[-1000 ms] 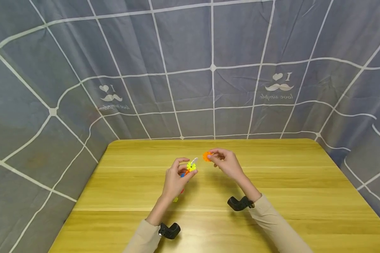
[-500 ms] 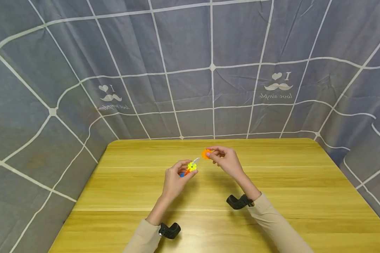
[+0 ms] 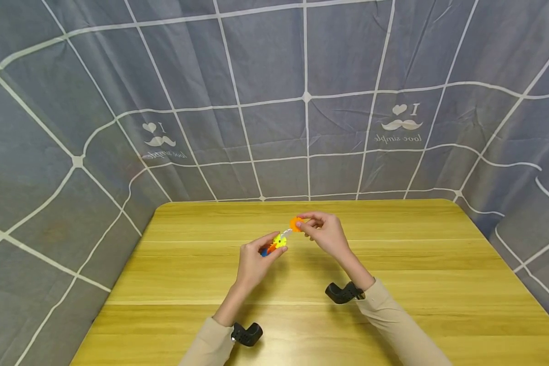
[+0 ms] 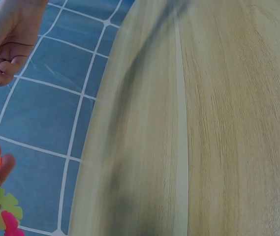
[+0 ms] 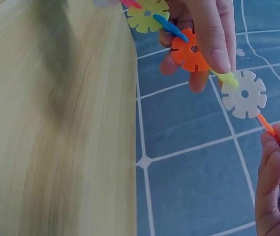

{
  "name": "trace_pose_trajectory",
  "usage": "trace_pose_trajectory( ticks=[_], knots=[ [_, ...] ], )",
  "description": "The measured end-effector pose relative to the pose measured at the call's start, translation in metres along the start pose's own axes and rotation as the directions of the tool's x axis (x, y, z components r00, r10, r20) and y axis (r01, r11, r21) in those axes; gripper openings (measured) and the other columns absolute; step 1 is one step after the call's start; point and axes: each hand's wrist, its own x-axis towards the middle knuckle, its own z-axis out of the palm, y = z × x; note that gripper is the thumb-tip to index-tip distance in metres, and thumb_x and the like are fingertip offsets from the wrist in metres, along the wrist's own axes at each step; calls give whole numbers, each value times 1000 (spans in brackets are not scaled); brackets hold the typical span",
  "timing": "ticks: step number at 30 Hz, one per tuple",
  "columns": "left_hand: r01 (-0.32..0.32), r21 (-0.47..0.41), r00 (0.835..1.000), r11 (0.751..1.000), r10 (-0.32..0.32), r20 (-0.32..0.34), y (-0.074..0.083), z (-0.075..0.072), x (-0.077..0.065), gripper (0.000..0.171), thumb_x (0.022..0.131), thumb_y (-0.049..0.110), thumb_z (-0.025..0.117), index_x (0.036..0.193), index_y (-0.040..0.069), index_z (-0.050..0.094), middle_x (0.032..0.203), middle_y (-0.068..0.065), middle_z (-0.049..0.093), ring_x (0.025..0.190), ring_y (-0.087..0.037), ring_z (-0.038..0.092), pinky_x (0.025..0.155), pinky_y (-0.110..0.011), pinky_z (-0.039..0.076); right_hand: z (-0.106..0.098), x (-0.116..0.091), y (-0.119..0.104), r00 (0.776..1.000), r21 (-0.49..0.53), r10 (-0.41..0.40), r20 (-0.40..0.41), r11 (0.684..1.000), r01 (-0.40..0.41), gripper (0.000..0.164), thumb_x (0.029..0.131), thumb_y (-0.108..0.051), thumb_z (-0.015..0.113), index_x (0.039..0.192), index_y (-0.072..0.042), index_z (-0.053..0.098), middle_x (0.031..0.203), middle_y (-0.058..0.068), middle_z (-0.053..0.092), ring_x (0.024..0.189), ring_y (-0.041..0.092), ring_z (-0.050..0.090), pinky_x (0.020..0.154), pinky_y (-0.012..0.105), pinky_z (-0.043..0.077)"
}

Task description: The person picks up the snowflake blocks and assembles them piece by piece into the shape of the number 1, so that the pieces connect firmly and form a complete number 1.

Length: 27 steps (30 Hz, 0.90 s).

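My left hand [image 3: 250,263] grips a chain of notched plastic snowflake discs, thumb and fingers pinching a yellow disc [image 3: 280,241]. In the right wrist view the chain also has a white disc [image 5: 252,102], an orange disc [image 5: 189,55], a blue disc [image 5: 169,27] seen edge-on and a yellow-green disc [image 5: 140,18]. A pink disc [image 4: 12,225] shows in the left wrist view. My right hand [image 3: 328,235] pinches a separate orange disc [image 3: 295,224] between thumb and fingertips. Its edge meets the white disc's rim; whether they interlock I cannot tell.
Both hands are above a wooden table [image 3: 393,259]. A grey curtain [image 3: 274,132] with white grid lines hangs behind and at the sides. Black wrist cameras [image 3: 247,334] sit on both forearms.
The left hand has shifted slightly right and tilted the chain, bringing the white disc up to the orange disc. The right hand has moved slightly left. The chain's lower end has gone from the head view.
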Motion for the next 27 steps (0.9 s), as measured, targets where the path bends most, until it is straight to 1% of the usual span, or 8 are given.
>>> trace_pose_trajectory(
  ticks=[6,12,14,18,19,21,25,27],
  knots=[
    [-23,26,1000,999,23,-7,0,0,0,42,80,25,78,116,6,70,108,-14,72,88,-20,70,68,-22,55,1,-1,-2,1000,-6,8,-7,1000,-8,24,88,-18,71,107,-4,72,77,12,73,58,11,60,49,21,46],
    [-34,46,999,998,35,-11,0,0,-1,42,80,26,78,116,7,70,111,-14,71,90,-21,70,69,-23,55,3,-1,-2,1000,-6,13,-16,1000,-13,24,87,-18,71,107,-4,72,76,11,72,58,12,59,50,22,47],
    [-31,45,999,999,31,-13,1,-1,-1,41,80,26,78,117,8,70,110,-14,72,89,-20,70,68,-23,55,3,-1,-1,1000,-5,11,-15,1000,-11,24,87,-18,71,107,-4,72,76,11,73,58,15,60,49,22,47],
    [-30,47,999,998,31,-18,1,0,-1,41,80,27,77,117,9,70,110,-13,72,91,-20,69,70,-24,55,4,-2,-1,1000,-2,6,-6,1000,-6,24,87,-19,71,106,-4,72,78,16,72,62,28,64,47,22,45],
    [-33,48,999,998,34,-19,1,0,-1,42,81,27,77,118,9,70,110,-13,72,92,-20,70,71,-25,56,4,-2,-1,1000,-2,5,-4,1000,-5,24,87,-19,71,106,-4,72,78,17,72,62,29,64,47,23,45],
    [-46,56,999,997,48,-20,1,0,0,42,81,26,76,119,9,69,111,-13,71,94,-21,70,71,-27,56,4,-2,-1,1000,-2,4,-1,1000,-4,24,88,-20,71,106,-4,72,78,17,72,61,27,64,48,23,46],
    [-98,92,995,991,100,-21,0,2,0,42,82,23,75,119,5,68,109,-14,72,92,-22,70,71,-30,57,4,-3,-2,1000,3,7,-9,1000,-7,23,87,-19,71,104,-3,72,77,17,72,55,13,61,49,23,48],
    [-130,118,991,984,134,-22,0,2,0,42,81,22,75,119,4,68,106,-14,72,89,-21,70,70,-29,57,4,-2,-1,1000,9,13,-13,1000,-13,23,87,-17,71,102,-1,72,78,18,72,54,9,60,48,23,48]
  ],
)
